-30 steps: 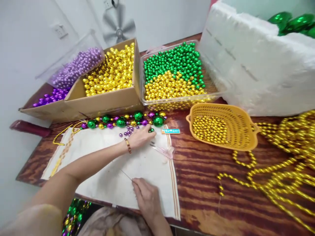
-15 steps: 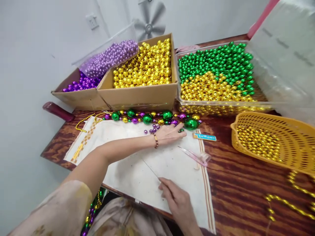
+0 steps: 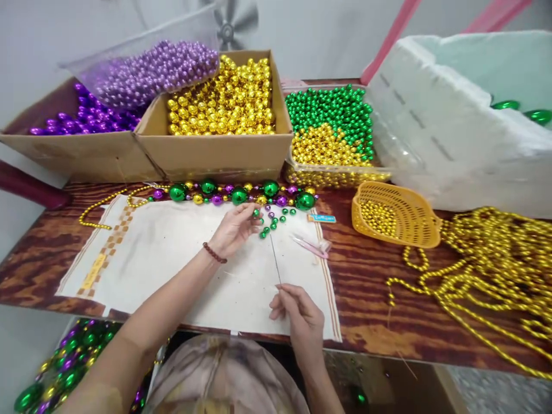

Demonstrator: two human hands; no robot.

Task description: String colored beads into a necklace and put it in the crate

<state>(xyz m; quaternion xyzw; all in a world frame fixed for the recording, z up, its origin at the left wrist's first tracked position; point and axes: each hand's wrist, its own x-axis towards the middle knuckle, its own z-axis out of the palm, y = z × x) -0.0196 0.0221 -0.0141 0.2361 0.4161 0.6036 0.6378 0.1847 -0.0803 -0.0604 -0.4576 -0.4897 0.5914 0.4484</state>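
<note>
My left hand (image 3: 235, 230) is closed in a pinch on a small green bead (image 3: 256, 213), above the white cloth (image 3: 181, 270). Beside its fingertips lie several loose green beads (image 3: 273, 226) and a few light purple beads (image 3: 268, 208). My right hand (image 3: 299, 316), lower on the cloth, pinches the end of a long thin needle (image 3: 276, 259). The needle points away from me, its tip near the loose beads. Along the cloth's far edge runs a strand of large green, purple and gold beads (image 3: 239, 195).
Cardboard boxes (image 3: 215, 152) of purple and gold beads stand behind the strand, next to a clear bin (image 3: 340, 169) of green and gold ones. Pink tweezers (image 3: 308, 246) lie on the cloth's right side. Further right are a yellow basket (image 3: 414, 215) and piled gold bead strings (image 3: 495, 253).
My left hand has drawn back from the strand and now pinches a green bead. Loose green beads now lie by the purple ones. The needle stands steeper in my right hand; the view has shifted right.
</note>
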